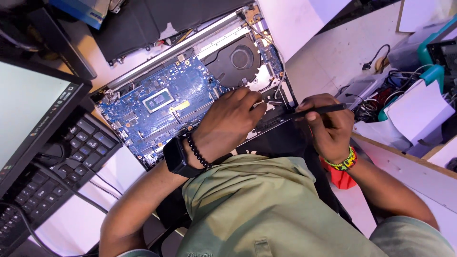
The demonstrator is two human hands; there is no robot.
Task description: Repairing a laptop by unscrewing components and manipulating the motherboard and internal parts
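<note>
Two hands were down on an opened laptop (157, 71) that lay with its back cover off, the blue mainboard (157, 107) and the round cooling fan (238, 59) bare to the room. The left hand (228, 119) rested on the board's near right part, fingers curled together and pinched down at a spot beside the fan; whether they gripped some small part I could not tell, since the fingertips hid it. A dark smartwatch (177, 157) and a bead bracelet sat on that wrist. The right hand (326, 126) was closed around a slim black tool (309, 112), held like a pen, its tip pointing left toward the laptop's near right corner, just beside the left fingertips.

As I judged it, the work stood at a fine step on that corner of the board, the left hand steadying while the tool was brought in. The next move seemed to call for a small, careful placement of the tip, with little force.

A black keyboard (62, 166) and a monitor (33, 109) stood off to the left, and tangled cables (376, 102) lay to the right.
</note>
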